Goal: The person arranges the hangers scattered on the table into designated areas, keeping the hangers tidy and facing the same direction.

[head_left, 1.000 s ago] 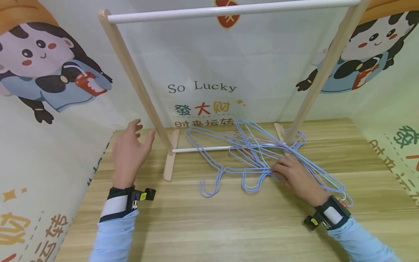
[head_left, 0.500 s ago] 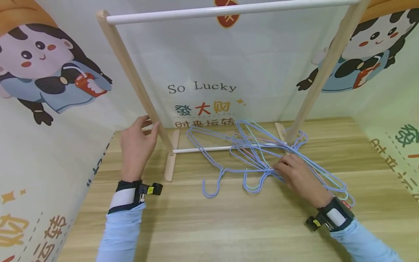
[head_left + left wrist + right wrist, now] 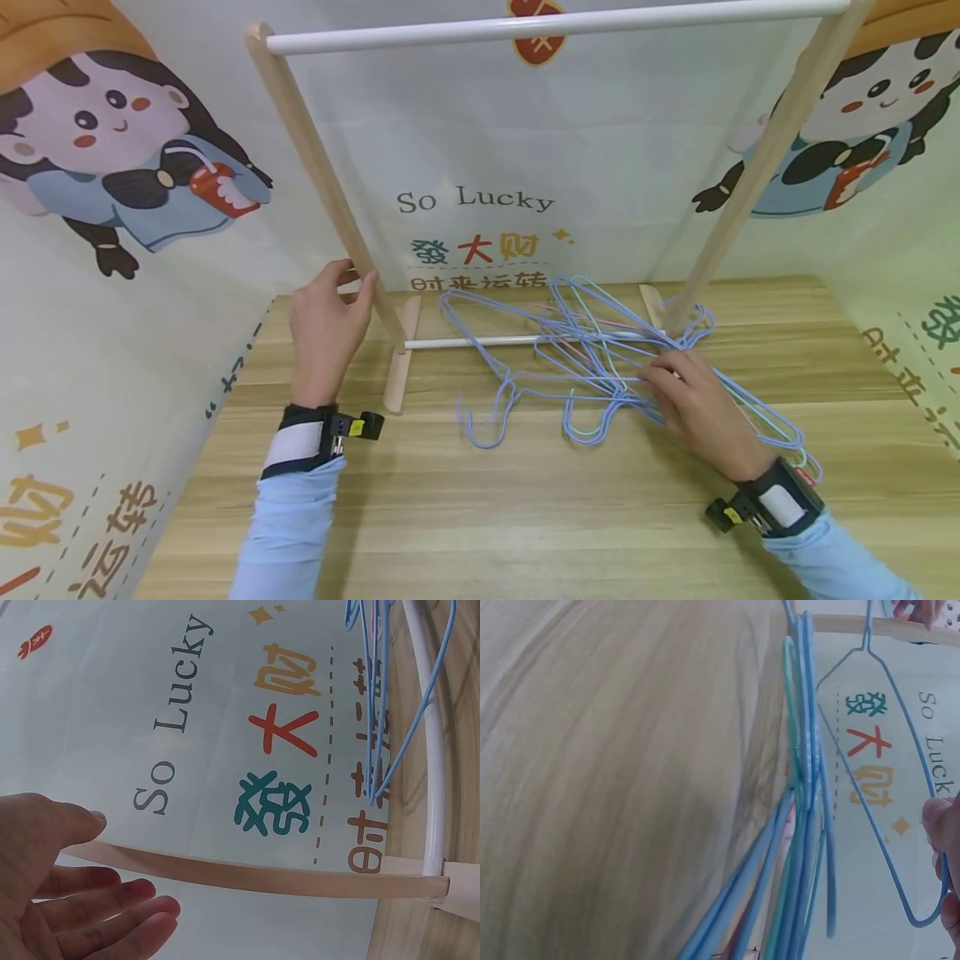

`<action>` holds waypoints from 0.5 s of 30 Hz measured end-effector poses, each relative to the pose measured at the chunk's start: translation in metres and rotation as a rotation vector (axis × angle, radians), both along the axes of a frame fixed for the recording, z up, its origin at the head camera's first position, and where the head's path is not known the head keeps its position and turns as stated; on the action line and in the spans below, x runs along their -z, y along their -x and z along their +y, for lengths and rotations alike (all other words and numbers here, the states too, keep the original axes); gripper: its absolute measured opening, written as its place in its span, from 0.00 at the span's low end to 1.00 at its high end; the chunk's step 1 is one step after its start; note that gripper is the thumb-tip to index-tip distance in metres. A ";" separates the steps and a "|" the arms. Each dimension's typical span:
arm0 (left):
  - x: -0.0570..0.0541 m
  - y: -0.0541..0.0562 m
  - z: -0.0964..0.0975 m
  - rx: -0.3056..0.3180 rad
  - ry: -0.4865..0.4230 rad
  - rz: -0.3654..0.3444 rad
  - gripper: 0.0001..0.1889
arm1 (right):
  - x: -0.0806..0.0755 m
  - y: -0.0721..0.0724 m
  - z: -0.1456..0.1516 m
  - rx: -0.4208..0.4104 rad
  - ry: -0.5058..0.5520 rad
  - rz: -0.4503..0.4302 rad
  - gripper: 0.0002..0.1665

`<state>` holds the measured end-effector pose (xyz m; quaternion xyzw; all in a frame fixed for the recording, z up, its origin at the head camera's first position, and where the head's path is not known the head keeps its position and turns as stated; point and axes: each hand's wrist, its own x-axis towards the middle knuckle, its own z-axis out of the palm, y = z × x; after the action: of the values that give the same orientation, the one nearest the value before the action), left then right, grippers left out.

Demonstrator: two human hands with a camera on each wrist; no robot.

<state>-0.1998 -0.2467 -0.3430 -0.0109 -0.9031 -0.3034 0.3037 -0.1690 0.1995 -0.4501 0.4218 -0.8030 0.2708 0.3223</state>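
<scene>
Several thin hangers, mostly blue with some mint and pink, lie tangled in a pile across the rack's lower bar. My right hand is at the pile's near right side and pinches one blue hanger by its end. In the right wrist view that hanger stands apart from the bunch. My left hand is at the left post of the wooden rack, thumb in front and fingers toward the back. In the left wrist view its fingers are loosely extended beside the post.
The rack's white top rod spans high over the table, and a white lower bar joins its feet. Printed cloth walls the back and sides. Wood-grain table lies in front of the pile.
My left hand has moved right and reached the left post. The right hand has lifted one blue hanger slightly off the others. The head view has shifted a little.
</scene>
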 end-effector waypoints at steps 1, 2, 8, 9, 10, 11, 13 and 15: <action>0.000 0.001 0.001 0.001 0.000 0.004 0.20 | -0.001 0.000 0.000 -0.004 0.019 0.009 0.23; 0.000 0.001 0.001 0.001 0.000 0.007 0.20 | -0.002 -0.001 0.000 -0.007 0.037 0.018 0.22; -0.001 0.004 0.004 -0.015 0.012 0.030 0.18 | -0.009 -0.002 0.002 0.045 0.115 0.049 0.21; -0.001 0.004 0.004 -0.018 0.014 0.033 0.18 | -0.010 -0.002 0.003 0.057 0.127 0.046 0.21; -0.001 0.004 0.005 -0.020 0.014 0.035 0.18 | -0.011 -0.002 0.004 0.066 0.138 0.042 0.21; -0.001 0.005 0.005 -0.022 0.012 0.037 0.18 | -0.012 -0.002 0.005 0.074 0.148 0.038 0.21; -0.001 0.005 0.006 -0.026 0.009 0.040 0.18 | -0.014 -0.002 0.007 0.082 0.172 0.024 0.21; -0.001 0.005 0.006 -0.031 0.009 0.044 0.18 | -0.016 -0.003 0.008 0.079 0.191 0.013 0.21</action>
<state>-0.2052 -0.2408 -0.3416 -0.0050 -0.8975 -0.2945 0.3282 -0.1663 0.2075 -0.4339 0.3587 -0.7875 0.3306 0.3766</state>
